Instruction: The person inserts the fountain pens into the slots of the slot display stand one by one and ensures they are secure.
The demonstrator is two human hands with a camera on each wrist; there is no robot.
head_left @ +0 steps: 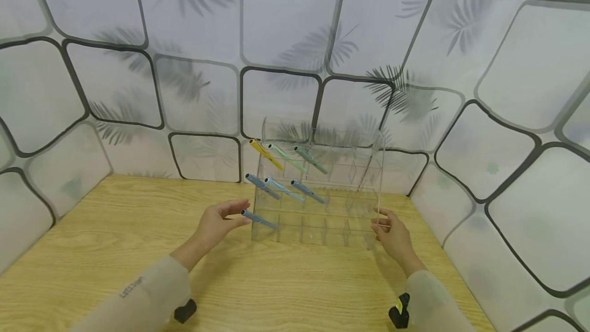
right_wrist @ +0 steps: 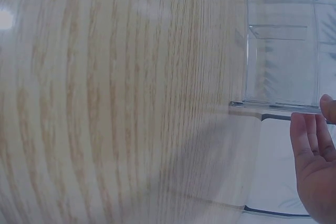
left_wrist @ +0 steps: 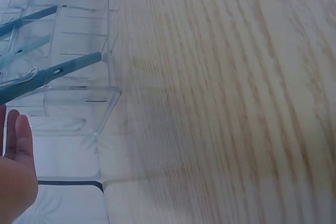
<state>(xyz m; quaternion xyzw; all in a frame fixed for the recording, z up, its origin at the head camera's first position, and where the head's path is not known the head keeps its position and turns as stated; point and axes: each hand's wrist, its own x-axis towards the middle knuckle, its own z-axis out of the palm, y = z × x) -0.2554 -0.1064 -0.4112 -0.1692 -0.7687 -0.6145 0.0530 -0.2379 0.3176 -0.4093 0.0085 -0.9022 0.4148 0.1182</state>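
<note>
A clear acrylic tiered pen rack stands on the table. In its top tier lie a yellow pen, a pale green pen and a darker green pen. The middle tier holds blue and light blue pens, among them a light blue pen. One blue pen lies at the left of the bottom tier. Beside that pen and the rack's left side is my left hand, its fingers extended; contact is unclear. My right hand pinches the rack's right side panel, thumb at the front edge.
The wood-grain table meets patterned white walls behind and at both sides. Dark devices, one a black block, sit by the sleeves. Clear dividers split the rack's tiers into several slots.
</note>
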